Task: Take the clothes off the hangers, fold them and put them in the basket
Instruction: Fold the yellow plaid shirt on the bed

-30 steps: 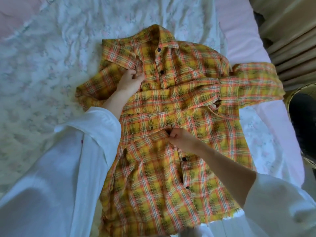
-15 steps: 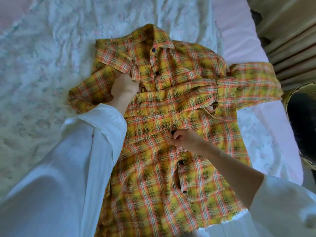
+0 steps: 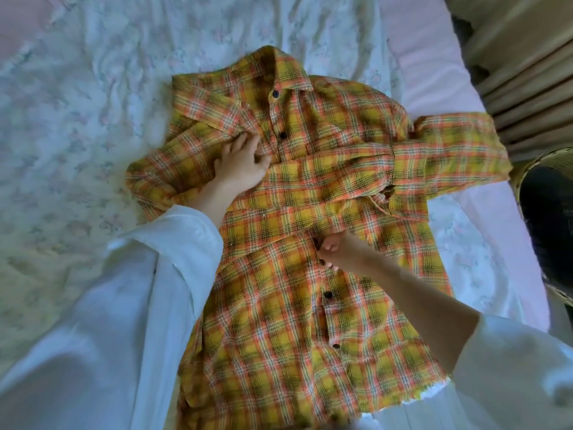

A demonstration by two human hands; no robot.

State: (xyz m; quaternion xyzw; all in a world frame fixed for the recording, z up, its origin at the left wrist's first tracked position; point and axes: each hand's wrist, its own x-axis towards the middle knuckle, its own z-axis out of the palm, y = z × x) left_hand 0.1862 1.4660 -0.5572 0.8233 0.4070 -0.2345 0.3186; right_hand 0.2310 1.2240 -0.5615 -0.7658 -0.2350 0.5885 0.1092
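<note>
Plaid shirt (image 3: 279, 321): yellow-orange check, lying face up on the bed, collar at the far end, hem close to the camera, dark buttons down the front.
Sleeve (image 3: 325, 175): folded straight across the chest, cuff end landing by the left hand; the other one (image 3: 459, 147) doubled back and sticking out over the pink edge toward the basket.
Left hand (image 3: 240, 164): flat on the chest just under the collar flap, fingers spread loose and pretty straight, pressing cloth and the tip of the crossed sleeve down. Not grabbing anything, as far as can be seen.
Right hand (image 3: 339, 251): curled up at the button placket, right below the crossed sleeve, fingertips pinching the plaid front edge. Thumb mostly tucked, so can't tell exactly how much fabric is caught.
Arms: both in loose white sleeves (image 3: 139, 305), left one covering a big chunk of the near-left side of the shirt.
Bed (image 3: 77, 135): wrinkly pale floral cover under the shirt, plain pink sheet (image 3: 434, 57) showing along the right side.
Basket (image 3: 542, 212): woven rim at the right edge, off the bed, dark inside, can't make out contents. Only partly in frame.
Curtain (image 3: 527, 72): beige folds, top right corner, behind the basket.
Hem: frayed pale edge at the near-right corner, lying over more white fabric.
</note>
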